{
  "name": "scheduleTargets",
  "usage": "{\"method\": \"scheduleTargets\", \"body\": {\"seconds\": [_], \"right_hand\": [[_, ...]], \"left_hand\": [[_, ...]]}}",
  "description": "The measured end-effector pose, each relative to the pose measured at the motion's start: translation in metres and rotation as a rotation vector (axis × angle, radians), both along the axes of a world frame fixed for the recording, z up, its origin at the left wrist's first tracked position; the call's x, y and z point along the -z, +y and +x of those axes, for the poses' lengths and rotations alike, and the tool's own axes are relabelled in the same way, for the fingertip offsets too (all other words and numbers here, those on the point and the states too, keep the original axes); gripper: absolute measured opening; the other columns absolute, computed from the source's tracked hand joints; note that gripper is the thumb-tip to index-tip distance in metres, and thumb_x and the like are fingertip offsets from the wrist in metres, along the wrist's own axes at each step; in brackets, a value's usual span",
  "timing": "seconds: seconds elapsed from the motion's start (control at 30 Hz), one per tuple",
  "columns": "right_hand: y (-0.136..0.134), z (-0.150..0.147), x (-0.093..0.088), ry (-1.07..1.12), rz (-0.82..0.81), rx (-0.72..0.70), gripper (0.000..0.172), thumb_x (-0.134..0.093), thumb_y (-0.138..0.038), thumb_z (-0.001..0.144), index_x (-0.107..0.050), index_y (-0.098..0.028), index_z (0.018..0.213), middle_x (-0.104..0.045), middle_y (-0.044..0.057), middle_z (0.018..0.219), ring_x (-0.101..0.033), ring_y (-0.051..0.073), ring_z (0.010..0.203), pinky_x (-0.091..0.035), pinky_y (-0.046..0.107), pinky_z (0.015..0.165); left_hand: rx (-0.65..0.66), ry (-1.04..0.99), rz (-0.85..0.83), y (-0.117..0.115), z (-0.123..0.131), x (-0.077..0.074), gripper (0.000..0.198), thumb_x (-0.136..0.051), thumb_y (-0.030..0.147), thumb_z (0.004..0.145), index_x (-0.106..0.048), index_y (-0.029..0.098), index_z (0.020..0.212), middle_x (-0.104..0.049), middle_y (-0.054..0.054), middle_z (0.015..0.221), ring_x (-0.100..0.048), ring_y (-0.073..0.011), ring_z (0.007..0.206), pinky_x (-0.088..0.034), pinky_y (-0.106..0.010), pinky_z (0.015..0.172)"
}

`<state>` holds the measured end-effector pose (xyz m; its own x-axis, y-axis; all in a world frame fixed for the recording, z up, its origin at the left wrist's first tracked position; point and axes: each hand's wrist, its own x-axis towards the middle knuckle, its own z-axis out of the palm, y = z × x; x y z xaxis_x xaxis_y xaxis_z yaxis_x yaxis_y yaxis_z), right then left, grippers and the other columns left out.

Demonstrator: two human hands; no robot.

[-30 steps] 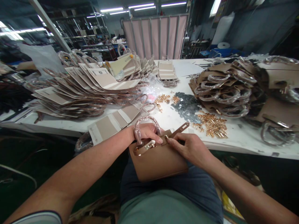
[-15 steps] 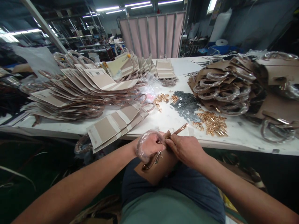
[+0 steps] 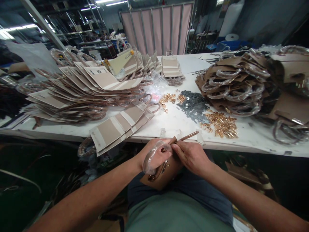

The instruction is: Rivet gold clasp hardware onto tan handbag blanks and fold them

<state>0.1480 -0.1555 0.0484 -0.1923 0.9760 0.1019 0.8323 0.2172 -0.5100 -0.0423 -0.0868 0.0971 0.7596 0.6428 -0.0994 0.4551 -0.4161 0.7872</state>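
Across my lap lies a brown bag panel [image 3: 160,180] with gold-coloured metal fittings and a plastic-wrapped handle [image 3: 150,161]. My left hand [image 3: 158,153] is closed on the panel's upper edge, and the handle loops over its back and wrist. My right hand [image 3: 191,156] pinches a narrow brown strap [image 3: 189,136] where it meets the panel, thumb on top. The strap's free end points up and right, over the table edge. My fingers hide the spot where strap and panel join.
On the white table [image 3: 169,124] lie gold metal pieces [image 3: 222,125] and a heap of small dark grey plates [image 3: 193,106]. Stacked beige panels [image 3: 72,93] with handles cover the left; a brown panel pile [image 3: 231,83] stands right. Two beige panels [image 3: 120,129] overhang the front edge.
Both hands stay on the panel and strap. The strap's free end has turned slightly lower and to the right. My view has tilted down a little.
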Motion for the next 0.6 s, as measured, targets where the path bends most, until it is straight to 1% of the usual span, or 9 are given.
{"method": "scheduleTargets", "body": {"seconds": [0.1,0.2,0.27,0.33,0.4,0.43,0.5,0.57,0.6], "right_hand": [[-0.001,-0.005,0.004,-0.035,-0.002,0.068,0.049,-0.029,-0.047,0.112,-0.062,-0.020,0.087,-0.074,0.007,0.082,-0.070,0.021,0.075,-0.035,0.031,0.068],[-0.002,-0.011,0.010,-0.037,-0.012,0.129,0.050,-0.031,-0.047,0.112,-0.062,-0.020,0.084,-0.075,0.007,0.081,-0.070,0.021,0.073,-0.033,0.031,0.067],[-0.002,-0.015,0.016,-0.022,-0.017,0.170,0.049,-0.033,-0.047,0.112,-0.062,-0.021,0.083,-0.075,0.008,0.080,-0.070,0.021,0.072,-0.033,0.031,0.066],[-0.002,-0.018,0.020,0.007,-0.029,0.210,0.048,-0.035,-0.048,0.111,-0.063,-0.021,0.083,-0.074,0.008,0.079,-0.069,0.022,0.073,-0.033,0.031,0.066],[-0.001,-0.018,0.021,0.052,-0.060,0.229,0.048,-0.037,-0.049,0.110,-0.063,-0.021,0.081,-0.073,0.007,0.076,-0.067,0.022,0.071,-0.034,0.031,0.066],[0.000,-0.015,0.019,0.086,-0.081,0.219,0.048,-0.038,-0.049,0.110,-0.062,-0.021,0.080,-0.072,0.007,0.075,-0.066,0.021,0.070,-0.035,0.031,0.066],[0.001,-0.006,0.012,0.176,-0.131,0.165,0.050,-0.039,-0.053,0.108,-0.061,-0.021,0.077,-0.069,0.005,0.071,-0.063,0.020,0.068,-0.036,0.030,0.066],[0.003,0.007,0.003,0.283,-0.185,0.120,0.056,-0.037,-0.059,0.108,-0.060,-0.022,0.072,-0.064,0.002,0.066,-0.061,0.019,0.065,-0.037,0.029,0.065],[0.004,0.014,-0.003,0.329,-0.205,0.122,0.060,-0.037,-0.063,0.107,-0.060,-0.021,0.070,-0.061,0.001,0.063,-0.060,0.018,0.063,-0.037,0.029,0.063]], "left_hand": [[-0.016,-0.048,0.006,-0.001,0.000,0.008,0.010,-0.053,0.020,0.085,-0.062,0.020,0.080,-0.068,0.000,0.087,-0.063,-0.0190,0.086,-0.047,-0.028,0.084],[-0.021,-0.057,0.018,-0.001,-0.003,0.021,0.009,-0.054,0.017,0.085,-0.059,0.020,0.078,-0.066,0.001,0.084,-0.061,-0.0171,0.083,-0.046,-0.027,0.080],[-0.017,-0.045,0.014,-0.001,-0.004,0.030,0.010,-0.054,0.017,0.085,-0.058,0.019,0.076,-0.064,0.001,0.084,-0.059,-0.0162,0.081,-0.045,-0.026,0.078],[-0.041,-0.049,0.006,0.001,-0.006,0.038,0.010,-0.055,0.017,0.085,-0.058,0.019,0.076,-0.062,0.002,0.081,-0.058,-0.0157,0.079,-0.045,-0.026,0.075],[-0.052,-0.060,-0.039,0.006,-0.007,0.042,0.010,-0.057,0.018,0.083,-0.058,0.019,0.073,-0.060,0.002,0.077,-0.056,-0.0151,0.075,-0.044,-0.026,0.073],[-0.031,-0.066,-0.091,0.011,-0.007,0.042,0.009,-0.059,0.019,0.082,-0.059,0.018,0.073,-0.060,0.002,0.076,-0.056,-0.0149,0.074,-0.045,-0.026,0.072],[0.066,-0.091,-0.268,0.026,-0.007,0.039,0.007,-0.064,0.023,0.080,-0.066,0.017,0.077,-0.065,0.001,0.079,-0.060,-0.0155,0.076,-0.047,-0.026,0.074],[0.169,-0.133,-0.495,0.044,-0.007,0.034,0.014,-0.072,0.028,0.077,-0.072,0.016,0.084,-0.071,-0.001,0.084,-0.064,-0.0172,0.079,-0.050,-0.026,0.076],[0.206,-0.146,-0.595,0.053,-0.007,0.030,0.019,-0.077,0.031,0.075,-0.074,0.016,0.087,-0.073,-0.002,0.085,-0.066,-0.0179,0.079,-0.052,-0.027,0.076]]}}
